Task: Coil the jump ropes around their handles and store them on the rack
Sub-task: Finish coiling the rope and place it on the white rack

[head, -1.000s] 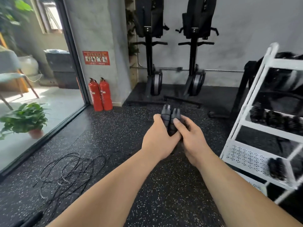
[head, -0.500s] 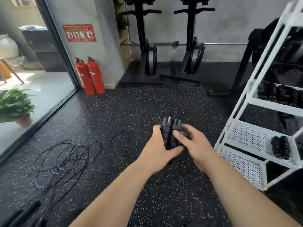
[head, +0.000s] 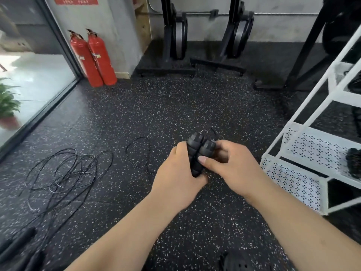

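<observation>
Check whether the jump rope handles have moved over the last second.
Yes. The handles, gripped by the left hand and right hand, dropped: they were level with the fire extinguishers' bases, now far below them, near the rack's bottom corner.

Two red fire extinguishers [head: 93,57] stand side by side on a black rubber floor [head: 175,106] flecked with white, against a grey wall that bears the lower edge of a red sign [head: 75,0]. To their left a glass wall [head: 35,79] shows a green potted plant [head: 7,106] on a bright paved floor outside. Along the far wall two black exercise machines [head: 175,36] stand upright on wheeled bases, a metal pipe [head: 273,14] runs behind them, and a black perforated shoe [head: 244,264] shows at the bottom edge.
</observation>
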Tool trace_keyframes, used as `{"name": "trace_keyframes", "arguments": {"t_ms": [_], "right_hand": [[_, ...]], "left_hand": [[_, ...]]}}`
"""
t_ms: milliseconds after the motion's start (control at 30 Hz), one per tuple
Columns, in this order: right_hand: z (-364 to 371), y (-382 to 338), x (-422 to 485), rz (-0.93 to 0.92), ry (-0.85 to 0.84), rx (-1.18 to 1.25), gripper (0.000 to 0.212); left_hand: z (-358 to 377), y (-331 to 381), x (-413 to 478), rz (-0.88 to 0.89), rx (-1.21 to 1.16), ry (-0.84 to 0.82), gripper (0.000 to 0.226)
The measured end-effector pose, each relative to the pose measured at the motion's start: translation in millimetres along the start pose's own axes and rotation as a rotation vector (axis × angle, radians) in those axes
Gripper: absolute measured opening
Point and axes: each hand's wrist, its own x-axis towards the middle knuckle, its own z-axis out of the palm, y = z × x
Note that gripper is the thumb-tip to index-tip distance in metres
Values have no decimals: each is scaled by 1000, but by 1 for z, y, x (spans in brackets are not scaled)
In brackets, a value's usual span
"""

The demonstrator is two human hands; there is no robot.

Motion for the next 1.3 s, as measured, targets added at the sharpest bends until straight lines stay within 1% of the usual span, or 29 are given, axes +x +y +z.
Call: {"name": "trace_keyframes", "arguments": {"t_ms": [167, 267, 300, 367, 400, 433, 467, 500, 533, 567, 600, 633, 667, 700, 767, 833, 900, 1000, 1133, 1233, 1300], "right_hand": [[16, 4, 4, -3, 79, -48, 27], [16, 3, 7, 21, 29, -86, 21], [13, 2, 8, 26, -18, -140, 21], [5, 0, 11, 2, -115, -342, 23], [0, -1, 11, -21, -130, -449, 21], [-6, -2, 12, -42, -100, -532, 18], [-10, -4, 11, -59, -35, -590, 17], [-14, -6, 10, -82, 36, -640, 25], [-14, -6, 9, -107, 73, -695, 39], [-12, -7, 7, -135, 59, -746, 55], [-9, -7, 6, -159, 7, -782, 69], [-5, -6, 6, -175, -58, -797, 77], [-2, -4, 5, -181, -120, -801, 79], [1, -3, 4, -173, -174, -807, 75], [3, -3, 2, -123, -232, -841, 54], [5, -2, 0, -70, -253, -895, 34], [8, -2, -2, -75, -253, -959, 24], [12, -1, -2, -64, -225, -966, 21], [10, -2, 5, -62, -171, -899, 22], [5, -4, 7, -74, -183, -873, 23], [2, -5, 8, -97, -196, -847, 18]], "left_hand": [[5, -3, 7, -35, 54, 43, 51], [4, -6, 10, -48, 119, 32, 50], [3, -7, 12, -47, 145, 26, 49], [-5, -10, 14, -40, 208, 14, 47], [-10, -13, 16, -45, 219, 7, 45], [-15, -15, 17, -56, 208, -6, 44], [-20, -18, 19, -63, 185, -29, 45], [-24, -20, 20, -57, 167, -64, 46], [-27, -21, 20, -35, 161, -110, 48], [-28, -21, 18, -4, 166, -163, 49], [-29, -21, 16, 34, 182, -215, 50], [-28, -20, 13, 71, 204, -262, 50], [-26, -20, 10, 104, 227, -298, 49], [-25, -21, 8, 129, 248, -319, 48], [-23, -24, 6, 162, 295, -335, 46], [-23, -28, 5, 198, 364, -338, 45], [-21, -31, 4, 223, 424, -315, 46], [-19, -30, 2, 219, 474, -229, 52], [-14, -20, -1, 196, 471, -126, 64], [-12, -19, -1, 191, 466, -48, 56], [-15, -19, 1, 190, 459, -25, 55]]}}
